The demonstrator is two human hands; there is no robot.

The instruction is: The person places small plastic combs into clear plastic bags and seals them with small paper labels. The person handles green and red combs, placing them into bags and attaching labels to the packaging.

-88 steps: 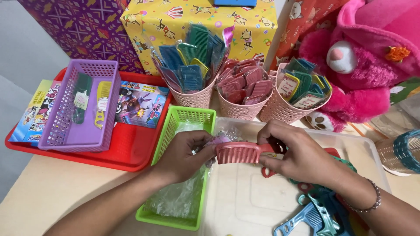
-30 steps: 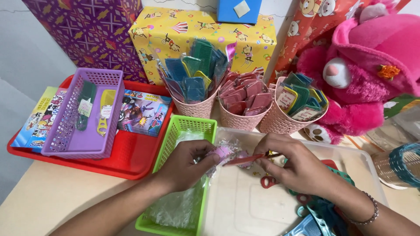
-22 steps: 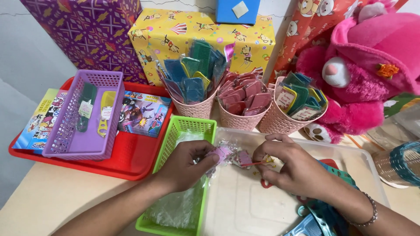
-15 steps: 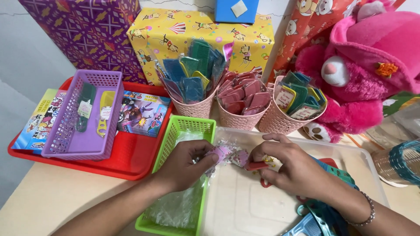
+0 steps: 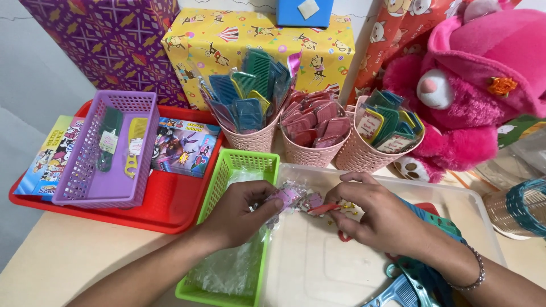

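Observation:
My left hand [image 5: 242,210] pinches one end of a small clear patterned plastic sleeve [image 5: 291,197] above the green basket [image 5: 227,176]. A pink comb [image 5: 324,209] sits partly inside that sleeve, with my right hand [image 5: 380,219] gripping it over the white tray [image 5: 318,267]. Both hands meet at the sleeve, just in front of the three pink woven cups. The comb is mostly hidden by the wrapper and my fingers.
Three pink cups [image 5: 310,150] hold wrapped combs, blue, pink and mixed. A purple basket [image 5: 108,150] with two combs stands on a red tray [image 5: 170,199] with picture cards. Loose blue combs [image 5: 415,284] lie at the right. Gift boxes [image 5: 227,40] and a pink plush toy [image 5: 483,85] stand behind.
The pink comb, earlier bare and held flat between both hands, has gone into the patterned sleeve. My hands have drawn closer together and the view has tilted slightly up.

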